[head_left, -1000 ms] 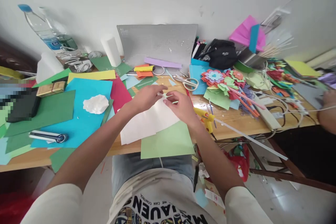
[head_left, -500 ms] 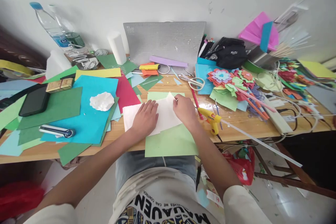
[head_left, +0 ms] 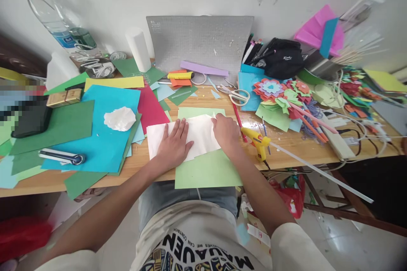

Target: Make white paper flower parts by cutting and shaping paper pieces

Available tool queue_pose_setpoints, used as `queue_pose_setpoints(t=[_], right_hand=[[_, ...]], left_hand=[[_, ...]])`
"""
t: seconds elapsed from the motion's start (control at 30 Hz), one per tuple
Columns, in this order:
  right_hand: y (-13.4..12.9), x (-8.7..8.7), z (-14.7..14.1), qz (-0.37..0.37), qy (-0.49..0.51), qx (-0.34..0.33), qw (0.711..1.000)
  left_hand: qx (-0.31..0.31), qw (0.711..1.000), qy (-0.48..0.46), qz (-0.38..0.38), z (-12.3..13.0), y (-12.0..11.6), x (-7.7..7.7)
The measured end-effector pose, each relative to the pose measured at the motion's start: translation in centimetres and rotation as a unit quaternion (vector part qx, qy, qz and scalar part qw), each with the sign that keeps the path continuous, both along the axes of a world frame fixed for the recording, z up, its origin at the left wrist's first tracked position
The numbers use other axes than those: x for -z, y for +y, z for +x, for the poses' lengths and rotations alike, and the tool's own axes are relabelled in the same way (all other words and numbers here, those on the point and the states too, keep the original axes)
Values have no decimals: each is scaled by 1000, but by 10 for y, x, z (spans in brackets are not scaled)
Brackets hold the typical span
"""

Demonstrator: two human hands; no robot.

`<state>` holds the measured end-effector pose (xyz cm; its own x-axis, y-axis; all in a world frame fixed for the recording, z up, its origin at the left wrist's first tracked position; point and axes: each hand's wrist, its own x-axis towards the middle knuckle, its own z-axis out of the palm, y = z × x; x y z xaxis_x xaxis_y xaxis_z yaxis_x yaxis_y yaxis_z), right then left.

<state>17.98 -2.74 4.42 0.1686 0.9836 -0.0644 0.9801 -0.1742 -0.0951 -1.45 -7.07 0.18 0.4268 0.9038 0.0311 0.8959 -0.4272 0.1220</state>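
A folded sheet of white paper [head_left: 203, 134] lies over a light green sheet [head_left: 206, 171], its left end on bare wood. My left hand [head_left: 173, 142] rests flat on it with the fingers spread, pressing near the left part. At the paper's right end my right hand [head_left: 226, 133] is closed, fingers curled and thumb against the edge, where a small corner sticks up. The fingertips underneath are hidden. Just right of that hand sits a yellow glue gun [head_left: 259, 142] with a long white glue stick [head_left: 321, 171] in it.
A crumpled white tissue [head_left: 120, 118] sits on blue paper [head_left: 95, 148] beside a stapler [head_left: 62, 156]. Scissors [head_left: 237, 95], a yellow cutter [head_left: 180, 75] and paper flowers [head_left: 271, 89] lie behind. A grey cutting mat [head_left: 200, 44] leans on the wall; cables [head_left: 359, 127] run at right.
The paper's raised right corner lies lower now, with my right hand pressed down along that end. My left hand has its fingers spread wider. The camera view has shifted slightly.
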Motion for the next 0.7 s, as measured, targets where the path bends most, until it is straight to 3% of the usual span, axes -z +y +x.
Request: queue_pose_setpoints(t=[0.23,0.47,0.57,0.7], right_hand=[[1,7,17,24,164,6,986],[-16,26,20,74,213,5,974],[-21,25,23,76,184,1,980],[-20,14,27,65,76,33,994]], left_hand=[[-6,1000,-13,12,0,-2,0],[-9,1000,-22,17,0,-3,2],[-8,999,-31,15,1,-2,2],[-10,999,-36,5,2,-2,-1]])
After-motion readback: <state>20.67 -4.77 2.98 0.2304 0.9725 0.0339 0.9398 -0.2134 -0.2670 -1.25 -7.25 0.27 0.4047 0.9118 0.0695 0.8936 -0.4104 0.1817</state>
